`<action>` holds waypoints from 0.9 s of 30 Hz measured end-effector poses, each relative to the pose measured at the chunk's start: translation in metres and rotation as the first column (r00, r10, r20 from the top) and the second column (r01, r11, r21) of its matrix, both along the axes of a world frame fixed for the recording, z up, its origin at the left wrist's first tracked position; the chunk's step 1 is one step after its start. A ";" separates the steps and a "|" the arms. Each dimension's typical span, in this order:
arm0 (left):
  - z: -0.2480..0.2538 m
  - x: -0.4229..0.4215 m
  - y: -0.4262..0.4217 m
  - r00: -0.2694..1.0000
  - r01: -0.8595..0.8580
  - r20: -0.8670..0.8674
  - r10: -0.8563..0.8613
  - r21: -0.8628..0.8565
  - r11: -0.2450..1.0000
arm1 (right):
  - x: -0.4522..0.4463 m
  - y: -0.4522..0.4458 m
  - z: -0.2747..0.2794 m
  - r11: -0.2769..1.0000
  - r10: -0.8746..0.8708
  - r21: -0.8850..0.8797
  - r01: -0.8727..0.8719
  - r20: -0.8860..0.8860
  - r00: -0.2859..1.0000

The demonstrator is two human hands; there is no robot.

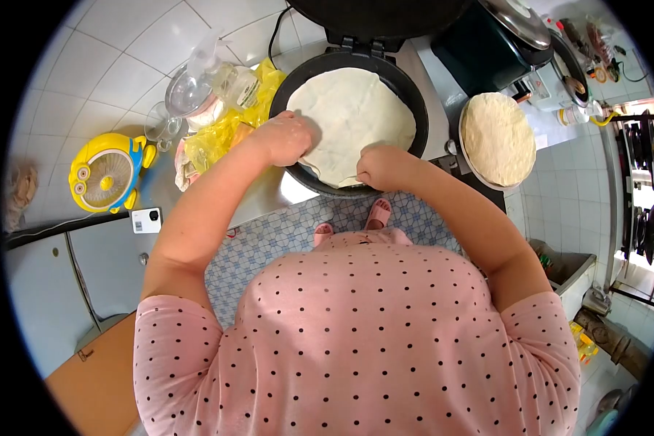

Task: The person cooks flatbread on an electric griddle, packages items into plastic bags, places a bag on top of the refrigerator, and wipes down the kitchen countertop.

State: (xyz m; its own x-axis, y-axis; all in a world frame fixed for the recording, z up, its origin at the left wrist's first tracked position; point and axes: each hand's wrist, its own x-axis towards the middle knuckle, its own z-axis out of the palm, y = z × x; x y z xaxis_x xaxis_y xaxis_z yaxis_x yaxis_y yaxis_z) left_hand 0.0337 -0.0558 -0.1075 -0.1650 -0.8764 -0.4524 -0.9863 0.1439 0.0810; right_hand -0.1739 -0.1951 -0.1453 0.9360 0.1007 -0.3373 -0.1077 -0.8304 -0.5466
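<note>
Two hands work at one dough sheet (356,116), which lies in one round black pan (292,78) on the tabletop (258,192). The left hand (287,138) has its grip curled closed on the sheet's left near edge, the fingertips hidden; the right hand (380,168) has its grip pinched together on the near edge. Most of the sheet spreads beyond both grips, away from the person. It is roughly round, without a clear long axis, its near edge drawn toward the person between the hands. One dough round (498,138) sits to the right; one yellow fan (106,183) and one phone (146,221) lie left.
</note>
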 end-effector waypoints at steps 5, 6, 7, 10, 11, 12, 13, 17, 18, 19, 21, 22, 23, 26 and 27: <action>0.006 -0.002 0.002 0.988 -0.042 -0.148 0.044 0.017 0.999 | 0.001 0.002 0.003 0.992 -0.057 0.111 0.059 -0.024 0.998; 0.007 -0.002 0.002 0.991 -0.025 -0.131 0.031 0.044 0.999 | 0.000 0.002 0.001 0.990 -0.052 0.130 0.055 -0.025 0.998; 0.009 -0.002 0.002 0.993 -0.010 -0.114 0.018 0.070 0.997 | -0.001 0.002 -0.001 0.988 -0.047 0.148 0.051 -0.026 0.999; 0.010 -0.001 0.004 0.997 0.008 -0.073 -0.004 0.059 0.998 | 0.001 0.002 0.019 0.990 0.009 0.140 0.012 -0.150 0.989; 0.010 0.000 0.004 0.998 0.009 -0.060 -0.006 0.039 0.999 | 0.002 0.003 0.027 0.992 0.034 0.128 -0.007 -0.212 0.977; 0.012 -0.001 0.002 0.999 -0.031 -0.032 0.031 0.024 0.999 | 0.003 0.002 0.029 0.990 -0.015 0.133 0.044 -0.215 0.977; 0.014 -0.002 -0.002 0.998 -0.070 -0.005 0.070 0.007 0.998 | 0.004 0.001 0.030 0.986 -0.063 0.137 0.094 -0.217 0.974; 0.002 0.005 -0.009 0.967 -0.239 -0.121 0.222 -0.152 0.959 | 0.004 -0.009 0.003 0.986 -0.164 0.009 0.167 0.253 0.953; 0.000 0.002 -0.008 0.961 -0.268 -0.124 0.249 -0.172 0.948 | 0.004 -0.007 0.003 0.970 -0.152 -0.137 0.201 0.305 0.940; -0.002 -0.003 -0.008 0.954 -0.294 -0.126 0.273 -0.193 0.936 | 0.003 -0.006 0.004 0.930 -0.134 -0.278 0.241 0.354 0.925; -0.006 -0.010 -0.010 0.952 -0.304 -0.086 0.293 -0.179 0.936 | 0.004 -0.008 0.004 0.851 -0.131 -0.446 0.278 0.333 0.934; -0.008 -0.013 -0.011 0.957 -0.291 -0.045 0.288 -0.140 0.946 | 0.004 -0.008 0.003 0.835 -0.157 -0.479 0.269 0.262 0.952; -0.010 -0.015 -0.014 0.960 -0.280 -0.006 0.281 -0.098 0.955 | 0.004 -0.009 0.002 0.821 -0.185 -0.510 0.257 0.187 0.965; -0.008 -0.018 -0.024 0.933 -0.357 0.056 0.356 0.006 0.934 | 0.009 -0.008 0.014 0.820 -0.269 -0.503 0.272 0.080 0.960; -0.007 -0.019 -0.025 0.932 -0.360 0.050 0.360 -0.006 0.933 | 0.011 -0.008 0.019 0.831 -0.290 -0.481 0.280 0.054 0.955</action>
